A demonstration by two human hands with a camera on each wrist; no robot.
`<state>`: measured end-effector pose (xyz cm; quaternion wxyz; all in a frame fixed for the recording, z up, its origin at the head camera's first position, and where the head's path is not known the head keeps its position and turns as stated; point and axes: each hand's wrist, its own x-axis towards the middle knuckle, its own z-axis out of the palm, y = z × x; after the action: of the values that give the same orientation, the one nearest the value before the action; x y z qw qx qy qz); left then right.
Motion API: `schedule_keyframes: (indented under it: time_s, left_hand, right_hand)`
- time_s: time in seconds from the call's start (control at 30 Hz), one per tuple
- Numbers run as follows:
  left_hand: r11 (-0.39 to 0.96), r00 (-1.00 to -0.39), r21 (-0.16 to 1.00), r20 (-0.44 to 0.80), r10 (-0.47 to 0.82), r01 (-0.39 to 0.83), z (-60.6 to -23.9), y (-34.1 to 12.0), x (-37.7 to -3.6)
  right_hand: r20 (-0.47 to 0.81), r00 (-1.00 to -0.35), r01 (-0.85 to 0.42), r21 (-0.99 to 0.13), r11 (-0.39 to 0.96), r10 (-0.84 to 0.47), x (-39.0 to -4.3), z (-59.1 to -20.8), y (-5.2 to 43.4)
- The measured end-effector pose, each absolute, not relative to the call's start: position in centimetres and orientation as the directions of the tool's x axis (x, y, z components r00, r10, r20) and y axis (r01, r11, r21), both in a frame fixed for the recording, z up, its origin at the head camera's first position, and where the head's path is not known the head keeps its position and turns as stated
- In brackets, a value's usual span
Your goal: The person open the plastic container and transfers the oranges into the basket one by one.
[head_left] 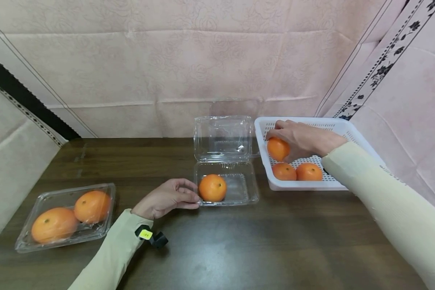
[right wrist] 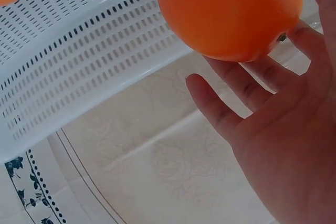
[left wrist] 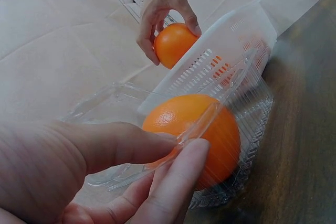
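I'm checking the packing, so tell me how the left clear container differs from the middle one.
The left container holds two oranges; the middle container holds one orange. The left container looks closed, while the middle container's lid stands open behind its base. No hand touches the left container; the left hand pinches the middle container's rim. Both are clear plastic and rest on the table.

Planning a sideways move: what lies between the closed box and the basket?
The left hand, then the open box with one orange inside, as the head view shows.
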<state>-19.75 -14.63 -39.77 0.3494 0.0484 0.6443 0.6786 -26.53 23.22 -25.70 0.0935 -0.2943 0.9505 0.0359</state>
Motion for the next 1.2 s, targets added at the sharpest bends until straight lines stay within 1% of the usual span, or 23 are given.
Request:
schedule_keyframes:
  time_s: [0.2,0.4,0.77,1.03,1.2]
  left_hand:
    - [0.074,-0.754,0.91,-0.382,0.534,-0.408,-39.7,-14.8,-19.6]
    - [0.058,-0.756,0.907,-0.382,0.532,-0.417,-39.9,-14.7,-19.6]
    - [0.051,-0.749,0.904,-0.382,0.542,-0.424,-39.8,-14.5,-19.6]
    - [0.061,-0.751,0.902,-0.392,0.531,-0.428,-39.9,-14.3,-19.6]
    - [0.069,-0.757,0.905,-0.391,0.523,-0.42,-39.9,-14.4,-19.7]
  right_hand:
    - [-0.197,-0.808,-0.571,0.023,0.821,-0.556,-27.2,-26.0,23.3]
    - [-0.242,-0.829,-0.525,0.021,0.851,-0.505,-27.7,-26.4,23.3]
    - [-0.28,-0.858,-0.457,0.034,0.889,-0.43,-28.2,-27.3,23.6]
    - [-0.258,-0.841,-0.492,0.001,0.871,-0.475,-28.3,-27.6,23.7]
    - [-0.266,-0.845,-0.483,0.01,0.876,-0.463,-28.6,-27.9,23.4]
